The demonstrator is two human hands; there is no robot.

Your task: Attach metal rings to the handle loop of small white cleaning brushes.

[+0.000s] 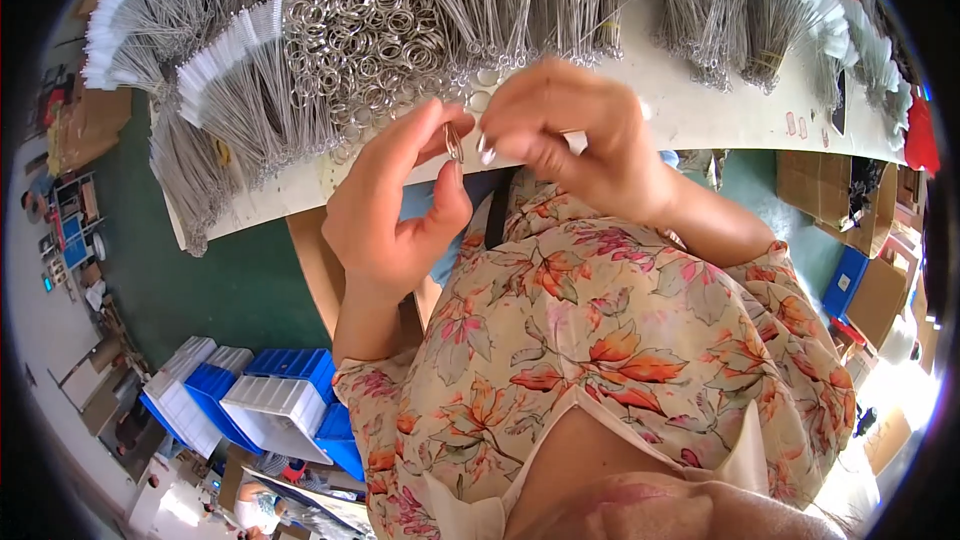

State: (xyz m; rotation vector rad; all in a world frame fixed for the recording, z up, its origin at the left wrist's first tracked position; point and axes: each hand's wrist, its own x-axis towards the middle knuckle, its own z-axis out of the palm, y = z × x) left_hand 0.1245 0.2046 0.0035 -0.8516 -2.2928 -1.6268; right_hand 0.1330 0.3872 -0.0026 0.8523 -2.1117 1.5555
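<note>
My left hand (390, 205) pinches a shiny metal ring (453, 143) between thumb and fingers, seen nearly edge-on. Close beside it on the right, my right hand (590, 145) is closed, its fingertips slightly blurred. A small bright piece (487, 151) shows at those fingertips, too smeared to name. Just beyond both hands, a large heap of split metal rings (365, 25) covers part of the table. Bundles of thin wire brushes (265, 105) with white bristle ends lie left of the heap, and more wire brushes (490, 5) lie to its right.
The pale table (690, 105) has its near edge just under my hands. Further wire brush bundles (710, 20) line its far right side. Blue and white plastic crates (270, 400) are stacked on the floor at lower left. Cardboard boxes (815, 185) stand at the right.
</note>
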